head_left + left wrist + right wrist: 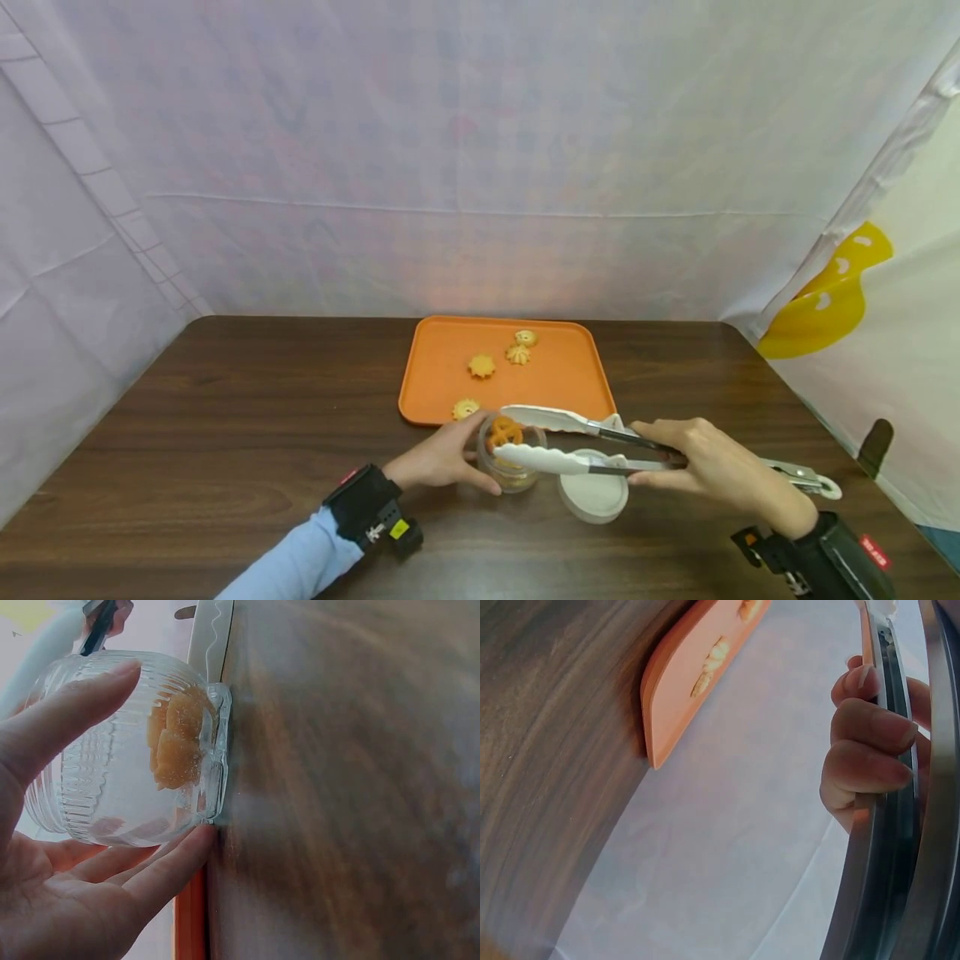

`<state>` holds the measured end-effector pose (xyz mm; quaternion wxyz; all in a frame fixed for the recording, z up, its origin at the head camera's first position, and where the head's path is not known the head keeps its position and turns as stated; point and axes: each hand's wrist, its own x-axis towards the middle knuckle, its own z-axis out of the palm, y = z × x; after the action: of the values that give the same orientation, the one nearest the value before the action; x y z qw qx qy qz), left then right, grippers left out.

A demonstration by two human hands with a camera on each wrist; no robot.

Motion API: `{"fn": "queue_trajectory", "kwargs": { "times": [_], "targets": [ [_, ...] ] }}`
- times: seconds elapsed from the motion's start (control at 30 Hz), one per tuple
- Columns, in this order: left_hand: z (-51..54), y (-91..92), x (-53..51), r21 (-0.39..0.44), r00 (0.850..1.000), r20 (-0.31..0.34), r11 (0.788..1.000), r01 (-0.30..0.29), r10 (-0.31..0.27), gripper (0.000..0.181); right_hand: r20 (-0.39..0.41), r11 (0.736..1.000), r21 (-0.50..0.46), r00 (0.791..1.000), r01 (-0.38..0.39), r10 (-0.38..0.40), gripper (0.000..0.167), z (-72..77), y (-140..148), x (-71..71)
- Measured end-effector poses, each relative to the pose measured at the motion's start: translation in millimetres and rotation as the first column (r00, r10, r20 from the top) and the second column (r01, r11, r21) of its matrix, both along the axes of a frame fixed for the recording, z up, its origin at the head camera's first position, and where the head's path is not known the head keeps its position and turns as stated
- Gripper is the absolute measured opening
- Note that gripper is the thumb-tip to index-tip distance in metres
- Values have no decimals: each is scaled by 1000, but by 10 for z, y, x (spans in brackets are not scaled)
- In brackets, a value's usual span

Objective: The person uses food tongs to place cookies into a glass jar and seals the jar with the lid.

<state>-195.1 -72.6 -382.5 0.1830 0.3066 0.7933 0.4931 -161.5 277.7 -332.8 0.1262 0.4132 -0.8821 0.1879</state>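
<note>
My left hand (447, 455) curls round a clear ribbed jar (112, 772) standing on the table, thumb on the near side and fingers on the far side. Golden cookies (180, 739) lie at the jar's bottom, seen through its wall. An orange, ring-shaped piece (506, 432) shows at the jar's mouth. My right hand (705, 467) grips metal tongs (637, 466) with white scalloped tips; the tips are spread apart over the jar, one on each side of the orange piece. In the right wrist view, fingers (870, 750) wrap the tongs' arm.
Behind the jar, an orange tray (547, 379) holds several cookies (482, 365). A white round lid (594, 497) lies on the table (262, 433) right of the jar, partly beneath the tongs. White curtains (450, 167) surround the table's back and sides.
</note>
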Motion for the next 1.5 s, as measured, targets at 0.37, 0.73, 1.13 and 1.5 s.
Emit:
{"fn": "queue_trajectory", "kwargs": {
  "times": [0.37,0.73,1.13,1.5],
  "targets": [
    [1,6,-6,1,1000,6,1000,-5,5,87,10,1000,6,1000,-3,2,55,10,-11,-12],
    [-20,8,-7,-4,1000,-16,1000,-2,2,83,70,1000,15,997,15,-16,59,20,3,5],
    [-4,5,-4,-3,1000,30,1000,-8,8,79,80,996,-35,994,82,-79,58,49,-15,-29],
    [-6,11,-14,19,1000,26,1000,13,-13,81,-31,980,-31,979,198,-199,47,33,-79,-275]
  ]
}}
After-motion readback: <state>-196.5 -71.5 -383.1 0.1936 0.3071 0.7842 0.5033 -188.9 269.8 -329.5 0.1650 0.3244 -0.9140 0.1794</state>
